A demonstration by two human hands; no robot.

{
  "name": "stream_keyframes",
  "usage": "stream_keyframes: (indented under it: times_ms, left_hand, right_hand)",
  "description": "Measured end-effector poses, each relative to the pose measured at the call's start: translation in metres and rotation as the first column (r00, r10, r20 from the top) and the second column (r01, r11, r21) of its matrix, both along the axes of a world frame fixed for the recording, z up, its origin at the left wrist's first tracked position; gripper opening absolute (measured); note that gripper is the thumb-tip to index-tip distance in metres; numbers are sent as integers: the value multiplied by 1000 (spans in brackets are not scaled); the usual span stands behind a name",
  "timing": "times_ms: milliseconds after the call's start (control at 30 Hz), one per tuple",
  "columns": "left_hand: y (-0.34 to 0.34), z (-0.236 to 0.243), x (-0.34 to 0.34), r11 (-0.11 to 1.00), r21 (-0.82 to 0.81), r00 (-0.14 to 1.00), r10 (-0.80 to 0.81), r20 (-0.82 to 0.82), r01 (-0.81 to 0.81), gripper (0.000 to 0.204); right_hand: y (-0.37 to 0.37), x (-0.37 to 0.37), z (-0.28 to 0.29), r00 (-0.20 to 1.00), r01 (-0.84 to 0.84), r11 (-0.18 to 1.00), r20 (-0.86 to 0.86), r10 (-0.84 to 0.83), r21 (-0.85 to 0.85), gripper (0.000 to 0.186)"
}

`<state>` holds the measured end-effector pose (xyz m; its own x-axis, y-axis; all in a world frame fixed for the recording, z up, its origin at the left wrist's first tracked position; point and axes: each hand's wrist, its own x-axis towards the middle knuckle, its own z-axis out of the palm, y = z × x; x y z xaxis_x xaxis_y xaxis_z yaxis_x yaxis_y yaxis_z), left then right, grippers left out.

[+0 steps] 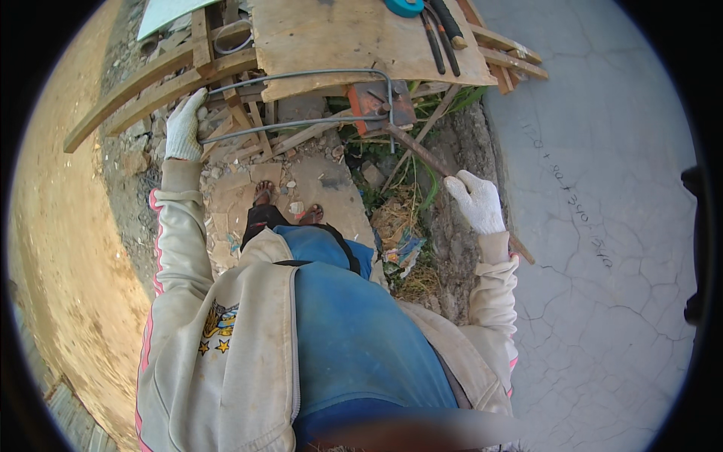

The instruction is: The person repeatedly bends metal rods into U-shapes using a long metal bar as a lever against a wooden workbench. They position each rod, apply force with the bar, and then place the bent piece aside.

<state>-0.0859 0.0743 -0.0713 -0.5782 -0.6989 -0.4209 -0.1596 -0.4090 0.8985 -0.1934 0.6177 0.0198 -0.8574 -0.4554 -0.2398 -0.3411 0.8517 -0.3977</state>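
My gloved left hand (183, 129) is closed at the left end of a thin steel rod (301, 74) bent into a long, narrow frame. Its two long sides run to the right, and the part under my palm is hidden. At the other end, the rod lies over a rusty orange metal bending plate (401, 110) on the bench's near edge. With my gloved right hand (476, 202) I grip a rusty lever bar (422, 153). The bar's upper end meets the rod at the plate, and its lower end sticks out past my wrist.
A worn plywood bench top (331, 38) carries black-handled pliers or cutters (433, 44), a hammer-like black handle (452, 26) and a teal tape measure (405, 6). Wooden beams (143, 87) jut out left. Rubble, weeds and a cracked grey slab (587, 173) lie around.
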Motion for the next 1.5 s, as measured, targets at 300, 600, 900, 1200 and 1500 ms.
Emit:
stream_keyframes:
  times_ms: [300,600,900,1200,1500]
  left_hand:
    - [0,2,1,999,-26,1000,-24,-5,24,13]
    - [-7,-7,3,998,-48,999,-32,-9,32,18]
    - [-19,-20,4,988,-128,996,-84,27,87,29]
    - [-27,-24,4,763,-579,958,-222,182,287,43]
    - [-31,-33,3,808,-480,938,-323,123,341,44]
  right_hand:
    - [1,4,-8,1000,28,999,11,-27,-37,51]
    - [3,15,3,997,51,999,-54,-51,-1,52]
    - [157,38,17,932,349,828,-66,-358,439,43]
    - [168,92,-27,825,529,760,-439,-357,377,34]
    - [52,256,-47,605,796,518,-436,-666,314,37]
